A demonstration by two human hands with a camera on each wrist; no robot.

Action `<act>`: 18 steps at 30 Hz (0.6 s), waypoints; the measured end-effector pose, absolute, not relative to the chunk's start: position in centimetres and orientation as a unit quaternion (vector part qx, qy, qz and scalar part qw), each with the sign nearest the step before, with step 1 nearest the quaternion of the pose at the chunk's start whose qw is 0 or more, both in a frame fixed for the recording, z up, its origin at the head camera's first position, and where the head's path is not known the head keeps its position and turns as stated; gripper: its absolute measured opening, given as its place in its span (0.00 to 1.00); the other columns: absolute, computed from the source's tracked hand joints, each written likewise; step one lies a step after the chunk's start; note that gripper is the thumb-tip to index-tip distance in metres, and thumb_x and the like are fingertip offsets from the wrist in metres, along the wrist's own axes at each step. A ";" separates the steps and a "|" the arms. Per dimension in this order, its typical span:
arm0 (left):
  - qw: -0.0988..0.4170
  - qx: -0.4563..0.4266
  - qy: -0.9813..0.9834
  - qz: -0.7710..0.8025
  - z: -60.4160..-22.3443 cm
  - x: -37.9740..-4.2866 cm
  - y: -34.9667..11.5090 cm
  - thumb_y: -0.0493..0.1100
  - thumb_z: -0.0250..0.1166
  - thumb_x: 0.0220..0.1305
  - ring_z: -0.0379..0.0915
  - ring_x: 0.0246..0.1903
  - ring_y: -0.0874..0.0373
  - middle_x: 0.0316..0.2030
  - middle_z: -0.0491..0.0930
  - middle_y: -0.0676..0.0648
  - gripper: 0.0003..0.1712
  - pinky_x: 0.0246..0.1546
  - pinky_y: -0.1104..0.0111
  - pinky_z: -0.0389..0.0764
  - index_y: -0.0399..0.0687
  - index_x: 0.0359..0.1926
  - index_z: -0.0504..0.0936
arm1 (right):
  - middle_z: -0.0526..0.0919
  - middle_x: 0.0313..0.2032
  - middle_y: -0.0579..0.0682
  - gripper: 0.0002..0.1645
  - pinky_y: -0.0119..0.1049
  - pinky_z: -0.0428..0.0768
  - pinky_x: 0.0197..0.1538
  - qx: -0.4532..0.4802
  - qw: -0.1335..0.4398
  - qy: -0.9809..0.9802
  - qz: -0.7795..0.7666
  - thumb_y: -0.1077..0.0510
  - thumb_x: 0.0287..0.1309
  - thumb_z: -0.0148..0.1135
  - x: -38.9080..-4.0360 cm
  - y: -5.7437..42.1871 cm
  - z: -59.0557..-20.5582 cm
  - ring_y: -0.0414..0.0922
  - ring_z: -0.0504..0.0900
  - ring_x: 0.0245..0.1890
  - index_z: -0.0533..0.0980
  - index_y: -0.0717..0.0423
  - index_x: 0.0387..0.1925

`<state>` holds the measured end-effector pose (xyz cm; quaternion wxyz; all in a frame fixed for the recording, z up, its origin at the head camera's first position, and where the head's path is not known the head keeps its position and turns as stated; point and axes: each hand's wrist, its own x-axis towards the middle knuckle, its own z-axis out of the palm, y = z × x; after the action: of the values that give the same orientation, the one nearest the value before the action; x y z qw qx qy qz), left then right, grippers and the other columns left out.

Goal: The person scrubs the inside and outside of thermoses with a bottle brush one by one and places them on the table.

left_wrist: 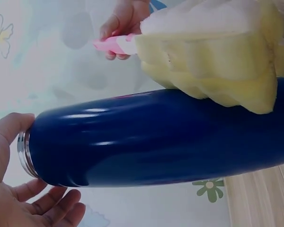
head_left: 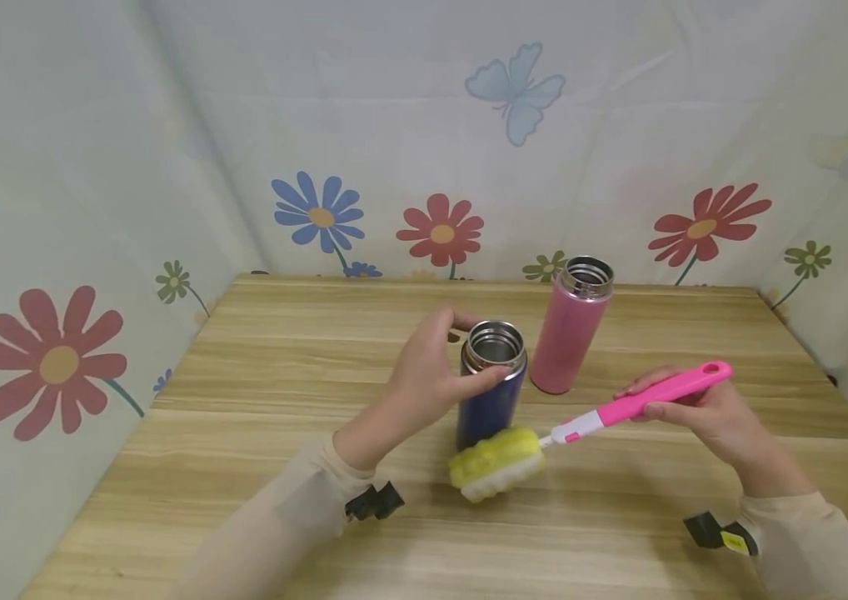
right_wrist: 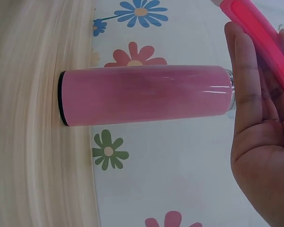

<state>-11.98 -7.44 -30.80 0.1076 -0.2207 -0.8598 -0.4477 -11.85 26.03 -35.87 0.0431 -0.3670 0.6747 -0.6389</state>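
An uncapped dark blue bottle (head_left: pixel 486 408) with a steel mouth stands on the table. My left hand (head_left: pixel 424 367) holds it by the neck, the thumb on the near side and the fingers on the far side. In my right hand (head_left: pixel 720 425) is a bottle brush (head_left: pixel 660 396), gripped by its pink handle (right_wrist: pixel 262 38). Its yellow and white sponge head (head_left: pixel 499 462) points left and overlaps the blue bottle's lower front. The left wrist view shows the sponge right along the bottle's side. The bottle's inside is mostly hidden.
An uncapped pink bottle (head_left: pixel 570 333) stands upright behind and to the right of the blue one. The wood-grain table (head_left: pixel 304 367) ends at the back against a white flowered curtain (head_left: pixel 394 108), which also hangs along the left and right sides.
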 end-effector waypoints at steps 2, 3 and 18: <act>0.112 -0.216 -0.862 -0.445 -30.8 -11.9 -7.3 0.47 0.76 0.48 0.73 0.49 0.53 0.47 0.77 0.44 0.31 0.51 0.61 0.78 0.40 0.49 0.72 | 0.87 0.45 0.48 0.24 0.31 0.84 0.44 -0.364 0.047 0.672 -0.643 0.83 0.55 0.49 -11.9 26.1 -36.0 0.40 0.87 0.42 0.79 0.62 0.46; 0.116 -0.214 -0.863 -0.443 -30.8 -11.8 -7.3 0.47 0.76 0.48 0.73 0.49 0.53 0.46 0.77 0.45 0.31 0.51 0.61 0.78 0.41 0.49 0.72 | 0.87 0.45 0.49 0.23 0.31 0.84 0.45 -0.365 0.049 0.670 -0.645 0.83 0.56 0.49 -12.0 26.1 -36.1 0.40 0.87 0.42 0.79 0.63 0.46; 0.106 -0.222 -0.859 -0.449 -30.8 -12.0 -7.5 0.50 0.76 0.47 0.72 0.54 0.50 0.51 0.77 0.42 0.38 0.55 0.56 0.77 0.38 0.56 0.70 | 0.87 0.46 0.51 0.21 0.35 0.85 0.43 -0.356 0.082 0.657 -0.659 0.84 0.56 0.47 -12.1 26.3 -36.9 0.42 0.87 0.44 0.78 0.68 0.46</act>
<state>-11.99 -7.45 -30.79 0.1065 -0.2216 -0.8591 -0.4488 -12.11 26.30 -36.94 0.0817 -0.3565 0.6569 -0.6593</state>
